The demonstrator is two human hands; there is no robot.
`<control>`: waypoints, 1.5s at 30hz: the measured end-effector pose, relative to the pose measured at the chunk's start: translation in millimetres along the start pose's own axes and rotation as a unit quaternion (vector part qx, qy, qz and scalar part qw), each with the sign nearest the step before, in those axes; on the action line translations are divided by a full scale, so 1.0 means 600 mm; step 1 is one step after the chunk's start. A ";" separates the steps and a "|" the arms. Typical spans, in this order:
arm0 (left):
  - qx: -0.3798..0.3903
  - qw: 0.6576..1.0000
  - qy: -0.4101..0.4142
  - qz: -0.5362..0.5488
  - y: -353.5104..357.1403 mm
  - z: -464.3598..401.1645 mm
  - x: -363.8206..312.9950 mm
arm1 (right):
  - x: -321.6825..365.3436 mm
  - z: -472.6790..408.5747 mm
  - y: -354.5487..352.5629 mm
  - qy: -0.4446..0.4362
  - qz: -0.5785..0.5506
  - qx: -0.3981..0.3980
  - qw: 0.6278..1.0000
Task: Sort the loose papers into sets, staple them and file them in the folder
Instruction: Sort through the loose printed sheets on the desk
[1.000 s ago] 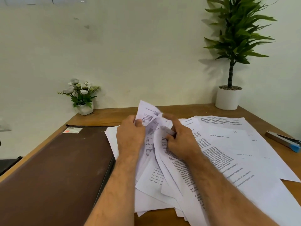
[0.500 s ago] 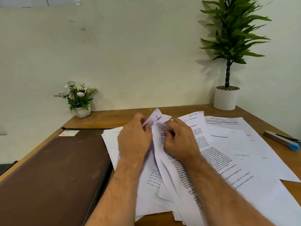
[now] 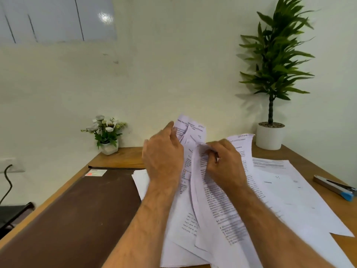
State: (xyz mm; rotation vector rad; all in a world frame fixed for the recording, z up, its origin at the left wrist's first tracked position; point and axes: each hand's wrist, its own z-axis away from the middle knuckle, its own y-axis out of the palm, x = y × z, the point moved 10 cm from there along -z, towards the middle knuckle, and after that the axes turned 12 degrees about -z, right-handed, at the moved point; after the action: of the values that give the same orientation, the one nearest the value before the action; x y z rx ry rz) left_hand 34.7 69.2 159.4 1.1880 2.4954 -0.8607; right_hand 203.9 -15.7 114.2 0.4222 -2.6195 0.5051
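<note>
Both hands are up in the pile of loose papers (image 3: 222,206), mid-worktop (image 3: 119,157), between the closed brown folder (image 3: 77,209) and the stapler (image 3: 336,187) out right. The left hand (image 3: 163,157) has its fingers curled behind the raised top corners of several printed sheets; the right hand (image 3: 222,163) pinches the top edge of the next sheet, fingers bent tight. Sorting is barely begun, by my reading. The smart play: fan the corners, read each heading, peel one sheet at a time, and lay sets well apart.
</note>
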 end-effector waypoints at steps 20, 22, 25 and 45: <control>0.172 0.845 -0.147 0.485 -0.126 -0.054 -0.085 | 0.291 -0.135 -0.153 -0.148 -0.011 -0.043 0.988; 0.242 0.823 -0.184 0.479 -0.074 -0.003 -0.075 | 0.237 -0.108 -0.134 -0.092 0.027 -0.008 0.995; 0.317 0.821 -0.233 0.413 0.018 0.087 -0.045 | 0.117 -0.037 -0.090 0.034 0.080 0.051 0.995; 0.332 0.924 -0.077 0.173 0.100 0.238 -0.030 | -0.054 0.138 -0.064 0.173 -0.004 0.073 0.982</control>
State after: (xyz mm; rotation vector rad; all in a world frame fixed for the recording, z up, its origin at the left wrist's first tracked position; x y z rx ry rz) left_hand 88.0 1.2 29.7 1.6091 1.8149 -1.6802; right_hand 216.0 -77.3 40.4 0.3545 -2.2544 0.7040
